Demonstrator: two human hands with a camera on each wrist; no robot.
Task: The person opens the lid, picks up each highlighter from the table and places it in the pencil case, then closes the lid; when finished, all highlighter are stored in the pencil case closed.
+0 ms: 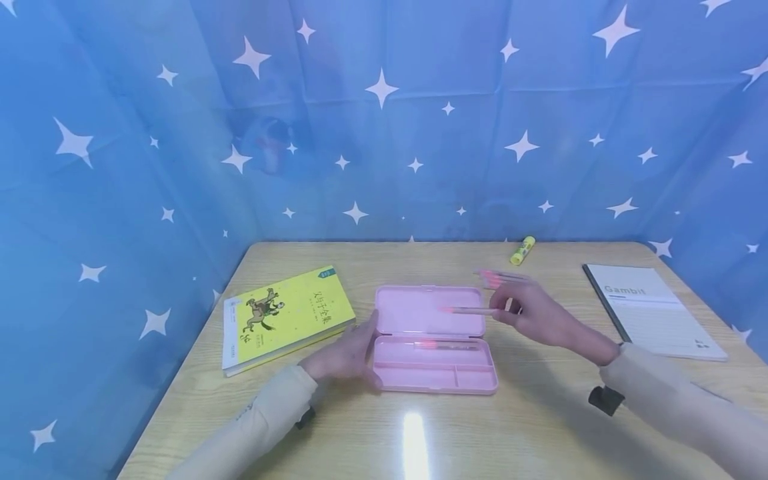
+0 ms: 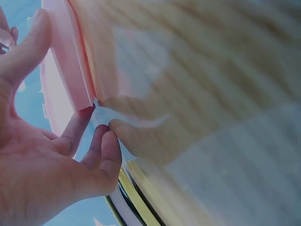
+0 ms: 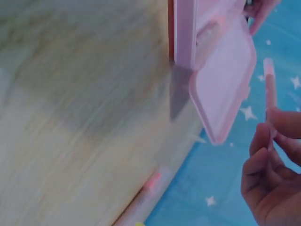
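Observation:
A pink pencil case (image 1: 429,389) lies with its lid (image 1: 420,313) folded back, and a pen (image 1: 450,345) sits in its long rear compartment. My left hand (image 1: 348,353) holds the case at its left end, thumb near the front corner and fingers by the hinge. In the left wrist view the thumb and index finger bracket the pink wall (image 2: 70,61). My right hand (image 1: 534,313) pinches a slim pinkish pen (image 1: 471,311) between thumb and fingers; its free end points left above the lid. The pen (image 3: 270,84) also shows in the right wrist view.
More pens (image 1: 498,277) lie on the table behind my right hand. A yellow glue stick (image 1: 523,251) is near the back edge. To the left is a thick yellow book (image 1: 288,317), and a Gambit notebook (image 1: 654,310) lies at the right. A starry blue curtain (image 1: 384,133) hangs behind.

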